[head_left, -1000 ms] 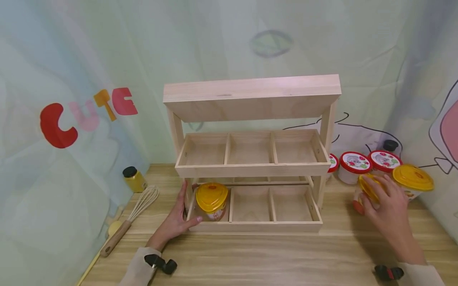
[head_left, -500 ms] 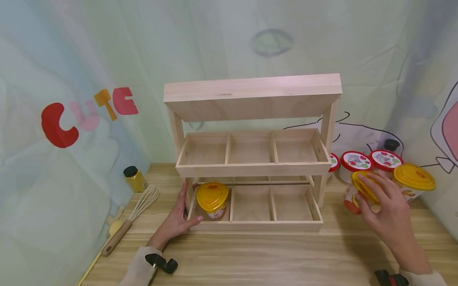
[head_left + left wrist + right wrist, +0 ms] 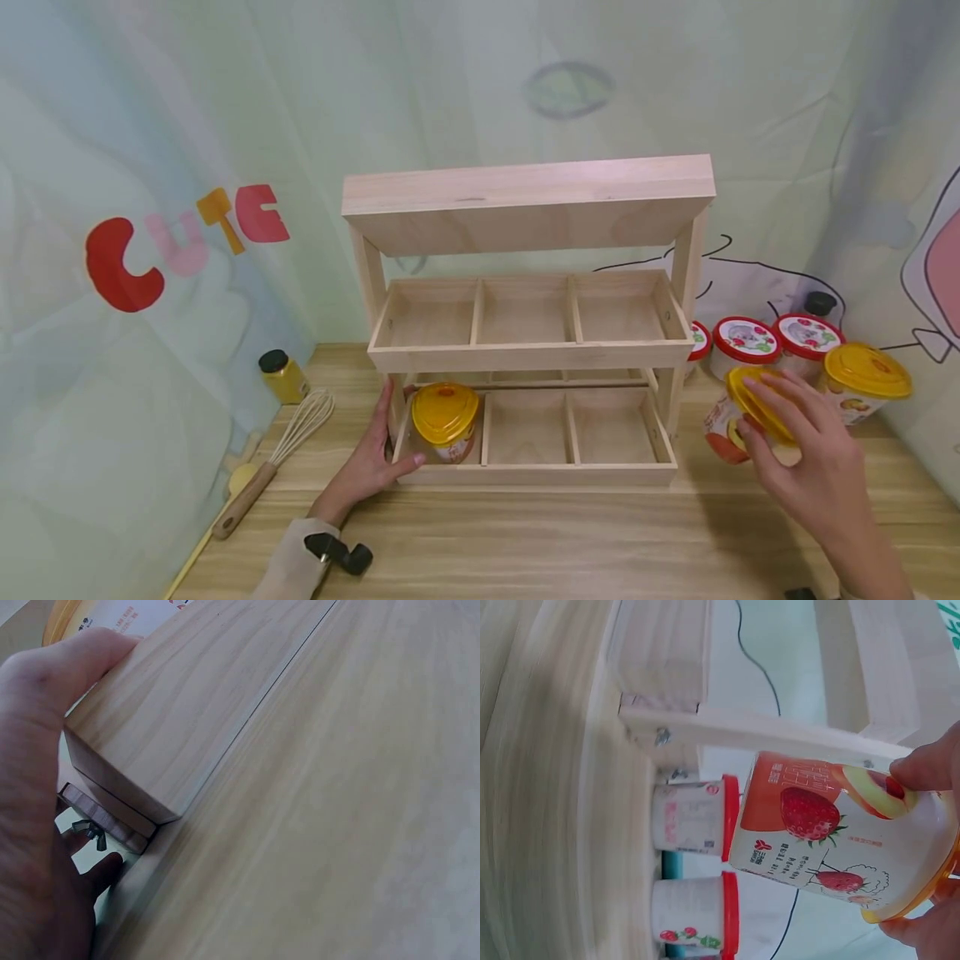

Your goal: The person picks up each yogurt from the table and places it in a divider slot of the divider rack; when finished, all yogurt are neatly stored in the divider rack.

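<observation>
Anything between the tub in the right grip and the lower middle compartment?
Yes: the right end wall and right divider of the lower tray, with the right post alongside; nothing loose shows between tub and compartment.

backdrop cloth (image 3: 180,321): "CUTE" | yellow-lidded cup (image 3: 817,836): Chinese print, too blurred

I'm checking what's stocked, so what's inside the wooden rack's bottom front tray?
The tray holds one yellow-lidded cup at its left end; the middle and right compartments show bare wood. The lid hides the cup's contents; the floor beneath is hidden.
</observation>
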`<move>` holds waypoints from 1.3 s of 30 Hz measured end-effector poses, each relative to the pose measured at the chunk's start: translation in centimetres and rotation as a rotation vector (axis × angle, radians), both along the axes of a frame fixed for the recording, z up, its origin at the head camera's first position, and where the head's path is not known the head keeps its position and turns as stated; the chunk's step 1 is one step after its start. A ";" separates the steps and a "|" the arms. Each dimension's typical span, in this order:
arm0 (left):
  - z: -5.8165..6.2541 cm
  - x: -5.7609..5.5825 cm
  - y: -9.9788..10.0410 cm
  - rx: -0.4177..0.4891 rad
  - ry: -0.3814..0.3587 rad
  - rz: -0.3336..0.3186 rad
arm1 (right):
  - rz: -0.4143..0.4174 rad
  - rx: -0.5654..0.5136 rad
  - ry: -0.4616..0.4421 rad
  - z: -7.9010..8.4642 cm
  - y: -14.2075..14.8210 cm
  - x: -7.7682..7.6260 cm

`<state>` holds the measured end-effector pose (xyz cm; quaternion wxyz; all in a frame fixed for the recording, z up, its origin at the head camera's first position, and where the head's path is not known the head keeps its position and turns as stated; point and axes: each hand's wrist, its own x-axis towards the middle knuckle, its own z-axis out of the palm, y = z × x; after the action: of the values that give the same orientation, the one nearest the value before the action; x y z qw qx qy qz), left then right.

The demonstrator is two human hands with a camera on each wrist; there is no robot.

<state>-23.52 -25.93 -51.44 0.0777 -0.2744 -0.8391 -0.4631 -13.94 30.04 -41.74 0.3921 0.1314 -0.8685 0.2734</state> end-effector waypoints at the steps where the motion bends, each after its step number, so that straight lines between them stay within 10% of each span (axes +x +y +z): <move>1: 0.0 0.0 0.0 0.004 0.005 -0.004 | 0.002 -0.003 0.000 0.1 -0.2 0.2; 39: -0.1 -0.1 -0.1 -0.015 -0.003 0.009 | 0.225 -0.025 -0.017 0.6 -6.5 1.3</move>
<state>-23.62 -26.08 -51.59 0.0762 -0.2706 -0.8440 -0.4568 -12.61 23.53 -41.14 0.3533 0.2207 -0.8480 0.3275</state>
